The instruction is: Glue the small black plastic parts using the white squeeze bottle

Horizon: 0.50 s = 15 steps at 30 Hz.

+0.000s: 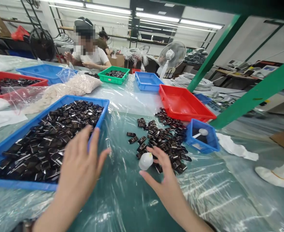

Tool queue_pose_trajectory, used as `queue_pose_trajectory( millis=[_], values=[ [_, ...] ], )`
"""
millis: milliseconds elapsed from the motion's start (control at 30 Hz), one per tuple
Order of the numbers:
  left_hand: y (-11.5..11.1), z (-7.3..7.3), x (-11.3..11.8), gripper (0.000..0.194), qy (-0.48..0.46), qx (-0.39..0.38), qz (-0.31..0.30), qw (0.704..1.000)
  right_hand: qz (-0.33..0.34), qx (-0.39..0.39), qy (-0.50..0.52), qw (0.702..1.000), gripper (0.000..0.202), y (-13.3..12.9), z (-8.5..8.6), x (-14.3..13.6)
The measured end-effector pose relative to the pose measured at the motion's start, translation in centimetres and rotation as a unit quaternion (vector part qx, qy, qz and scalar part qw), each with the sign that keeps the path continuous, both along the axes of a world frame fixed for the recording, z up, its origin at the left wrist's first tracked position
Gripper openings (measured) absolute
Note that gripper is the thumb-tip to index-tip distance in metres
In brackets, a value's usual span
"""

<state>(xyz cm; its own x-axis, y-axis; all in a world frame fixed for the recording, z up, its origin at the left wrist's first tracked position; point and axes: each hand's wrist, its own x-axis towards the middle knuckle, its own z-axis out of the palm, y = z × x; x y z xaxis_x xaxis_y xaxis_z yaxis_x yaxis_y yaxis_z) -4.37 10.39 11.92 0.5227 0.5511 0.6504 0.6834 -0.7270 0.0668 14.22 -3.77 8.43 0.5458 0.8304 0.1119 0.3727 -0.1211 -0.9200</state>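
My left hand is over the right edge of a large blue tray full of dark, shiny parts. Its fingers are apart and nothing shows in them. My right hand has its thumb and fingers spread around a small white bottle with a yellowish tip; whether they touch it cannot be made out. Just beyond that hand, a loose pile of the same dark parts lies on the plastic-covered table.
An empty red tray and a small blue bin with a white spoon lie right of the pile. White gloves rest at the right. A green post rises behind. Across the table sits a person near a green tray.
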Motion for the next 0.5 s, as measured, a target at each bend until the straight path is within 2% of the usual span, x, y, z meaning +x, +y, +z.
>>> queue_pose_trajectory(
  millis=[100, 167, 233, 367, 500],
  values=[
    [-2.2, -2.4, 2.6, 0.039, 0.085, -0.028, -0.114, 0.989, 0.011, -0.020, 0.010, 1.000, 0.027, 0.3, -0.1, 0.2],
    [-3.0, -3.4, 4.3, 0.036, 0.104, -0.051, -0.154, 0.981, -0.002, -0.015, 0.013, 1.000, 0.026, 0.1, 0.4, 0.4],
    [-2.8, -3.9, 5.8, 0.036, 0.106, -0.075, -0.163, 0.978, -0.018, -0.002, 0.013, 1.000, 0.028, -0.1, 0.9, 0.8],
    [-0.6, -4.6, 8.3, 0.034, 0.080, -0.132, -0.154, 0.976, -0.031, 0.010, 0.005, 0.999, 0.027, -0.6, 1.2, 1.5],
    [0.5, -5.5, 9.3, 0.028, 0.048, -0.199, -0.174, 0.963, -0.028, -0.007, 0.000, 1.000, 0.027, -1.1, 1.1, 1.8]
  ],
)
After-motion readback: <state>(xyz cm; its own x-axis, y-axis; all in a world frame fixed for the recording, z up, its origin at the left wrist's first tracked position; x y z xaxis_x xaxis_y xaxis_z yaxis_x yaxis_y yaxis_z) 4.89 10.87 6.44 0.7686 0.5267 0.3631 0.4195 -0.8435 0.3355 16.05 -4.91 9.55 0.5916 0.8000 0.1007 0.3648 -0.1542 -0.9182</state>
